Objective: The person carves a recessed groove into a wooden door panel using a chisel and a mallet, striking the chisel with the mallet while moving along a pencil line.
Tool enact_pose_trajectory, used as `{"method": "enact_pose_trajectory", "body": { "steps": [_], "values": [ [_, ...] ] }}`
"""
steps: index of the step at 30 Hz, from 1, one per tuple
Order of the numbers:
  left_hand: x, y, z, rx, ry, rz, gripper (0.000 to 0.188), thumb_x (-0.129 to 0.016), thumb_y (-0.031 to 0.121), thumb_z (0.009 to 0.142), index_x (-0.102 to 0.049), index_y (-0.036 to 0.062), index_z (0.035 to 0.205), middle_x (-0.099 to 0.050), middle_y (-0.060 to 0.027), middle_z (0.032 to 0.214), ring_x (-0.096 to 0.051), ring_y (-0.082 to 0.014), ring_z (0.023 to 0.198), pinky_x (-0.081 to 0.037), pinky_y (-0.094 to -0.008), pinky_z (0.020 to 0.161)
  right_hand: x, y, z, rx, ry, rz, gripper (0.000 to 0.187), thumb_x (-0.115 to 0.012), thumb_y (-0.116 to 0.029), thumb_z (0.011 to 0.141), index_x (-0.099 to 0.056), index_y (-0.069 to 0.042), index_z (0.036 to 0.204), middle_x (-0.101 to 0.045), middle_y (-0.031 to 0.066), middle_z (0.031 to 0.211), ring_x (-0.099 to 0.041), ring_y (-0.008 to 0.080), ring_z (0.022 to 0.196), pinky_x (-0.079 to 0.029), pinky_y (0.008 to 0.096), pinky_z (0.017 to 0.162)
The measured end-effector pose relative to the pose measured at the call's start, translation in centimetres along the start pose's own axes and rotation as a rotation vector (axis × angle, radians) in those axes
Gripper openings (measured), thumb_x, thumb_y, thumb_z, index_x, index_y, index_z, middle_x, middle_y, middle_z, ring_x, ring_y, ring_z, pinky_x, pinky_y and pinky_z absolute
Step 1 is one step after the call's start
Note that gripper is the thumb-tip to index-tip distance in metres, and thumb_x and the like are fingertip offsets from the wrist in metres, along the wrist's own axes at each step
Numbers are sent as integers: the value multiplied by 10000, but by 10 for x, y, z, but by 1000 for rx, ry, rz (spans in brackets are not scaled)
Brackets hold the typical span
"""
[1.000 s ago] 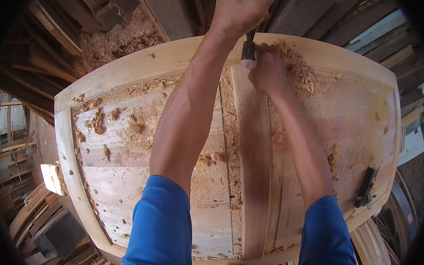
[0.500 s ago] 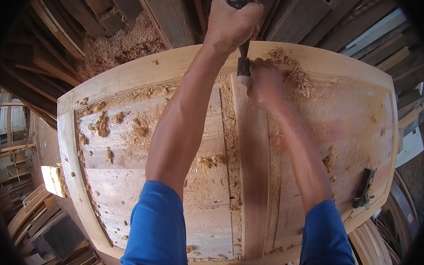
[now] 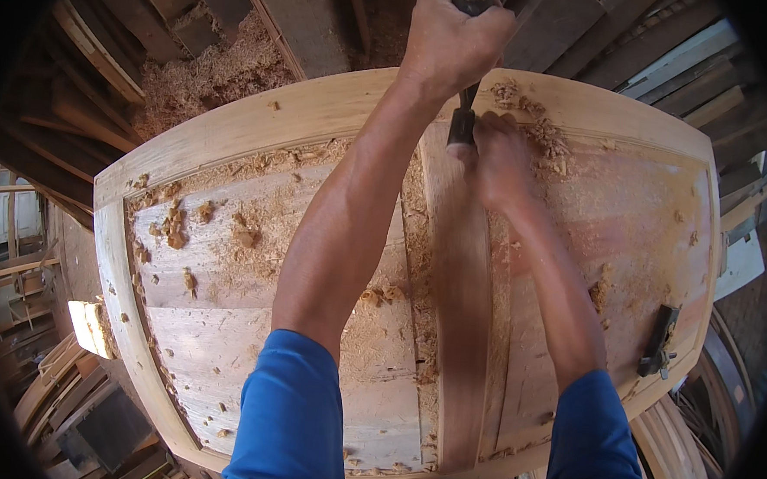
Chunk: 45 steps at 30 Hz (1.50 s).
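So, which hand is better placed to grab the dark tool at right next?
Probably the right hand: nearer the dark tool, though whether it is free is unclear. The left hand is farther off, closed around a dark grip.

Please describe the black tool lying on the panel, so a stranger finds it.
On the big wooden panel, look right of the right forearm. There is the black tool: narrow, with a short side piece; unlike the held tool, it lies untouched.

pale-topped tool: end cut by upper edge | right hand: fingertips hidden
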<state>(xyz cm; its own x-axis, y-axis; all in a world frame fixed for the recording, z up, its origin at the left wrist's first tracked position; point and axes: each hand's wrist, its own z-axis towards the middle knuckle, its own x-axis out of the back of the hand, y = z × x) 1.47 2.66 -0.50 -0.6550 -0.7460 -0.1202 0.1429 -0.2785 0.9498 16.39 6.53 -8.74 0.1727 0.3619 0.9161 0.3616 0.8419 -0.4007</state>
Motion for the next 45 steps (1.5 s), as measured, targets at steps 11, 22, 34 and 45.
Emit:
{"method": "enact_pose_trajectory", "body": {
  "steps": [11,22,34,45],
  "values": [
    [-13,-1,5,136,-28,-21,138,-570,75,827,-546,76,691,-546,-17,556,-528,-111,470,-418,-295,439,-2,29,4,119,145,77,265,-744,-160,820,-626,29,963,-611,212,964,-564,409,970,-429,496,865],
    [10,3,-7,8,-45,-2,139,-536,44,845,-548,55,706,-535,-23,534,-540,-110,446,-422,-270,424,-13,8,-2,107,71,78,283,-719,-225,862,-656,13,1000,-648,179,971,-597,361,1009,-450,480,908],
    [-59,82,-156,-405,-722,732,538,-817,183,590,-595,172,1080,-552,-139,1225,-484,-353,1226,-383,-482,1005,37,32,-113,16,404,816,556,-644,-296,944,-474,-56,1415,-609,166,1285,-570,290,1217,-456,408,1001],
    [-43,81,-474,128,-605,1095,762,-499,337,927,-254,-85,1512,-201,-271,1603,-146,-415,1507,-85,-512,1235,43,34,-238,-383,40,340,687,-551,-136,937,-250,0,1540,-508,290,1382,-535,379,1250,-421,427,1029]
  ]
}}
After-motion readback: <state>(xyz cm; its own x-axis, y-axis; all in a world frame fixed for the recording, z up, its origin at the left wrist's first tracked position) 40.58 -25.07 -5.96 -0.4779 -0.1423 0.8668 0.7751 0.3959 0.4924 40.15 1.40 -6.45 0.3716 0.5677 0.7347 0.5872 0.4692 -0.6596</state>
